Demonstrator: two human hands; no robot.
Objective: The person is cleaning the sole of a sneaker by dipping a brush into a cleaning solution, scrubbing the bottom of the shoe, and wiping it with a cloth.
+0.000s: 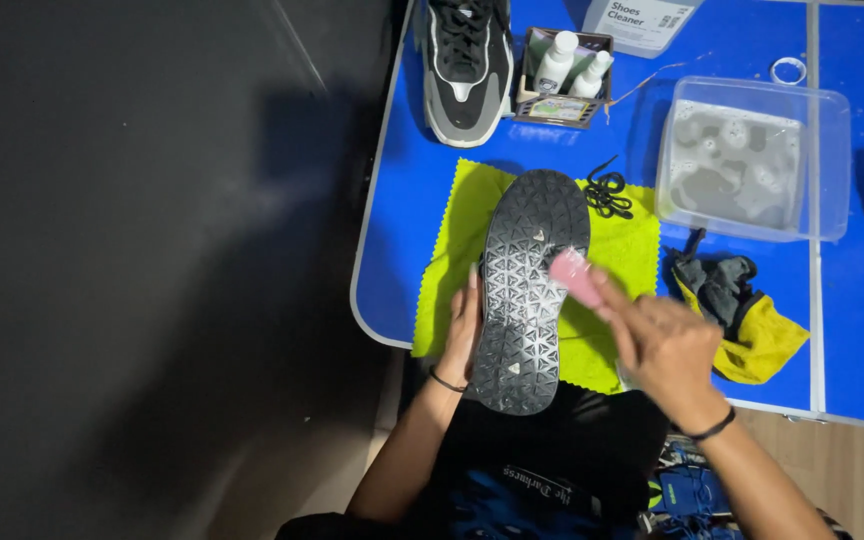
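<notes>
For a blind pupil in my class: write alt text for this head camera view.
A left hand steadies an upturned black rubber shoe sole on a yellow-green cloth, while the right hand presses a pink brush to it, on a blue table.
</notes>
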